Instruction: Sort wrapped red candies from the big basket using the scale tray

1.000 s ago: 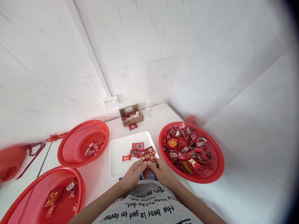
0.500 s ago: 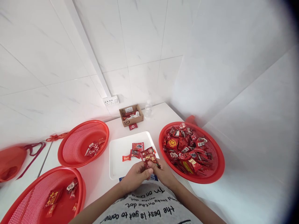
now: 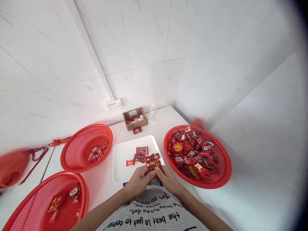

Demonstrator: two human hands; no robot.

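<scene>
A dark red snack packet point(image 3: 153, 161) with gold lettering is pinched between my two hands, over the near right part of a white tray point(image 3: 120, 175). My left hand point(image 3: 139, 180) grips its lower left side, thumb on top. My right hand point(image 3: 167, 180) closes on its lower right side, also with the thumb on top. Just beyond the packet, on the tray, lie a flat red packet point(image 3: 142, 150), a smaller dark red packet point(image 3: 139, 158) and a small orange-red wrapped sweet point(image 3: 130, 162).
A red basket point(image 3: 225, 166) heaped with red packets stands at right. Two more red baskets point(image 3: 72, 150) with a few packets are at left. Behind the tray are an open cardboard box point(image 3: 136, 125), a red packet point(image 3: 137, 130) and a clear bottle point(image 3: 152, 113).
The packet in my hands has turned a little, from tilted to more level, and its printed face shows more squarely. My thumbs have shifted slightly along its near edge.
</scene>
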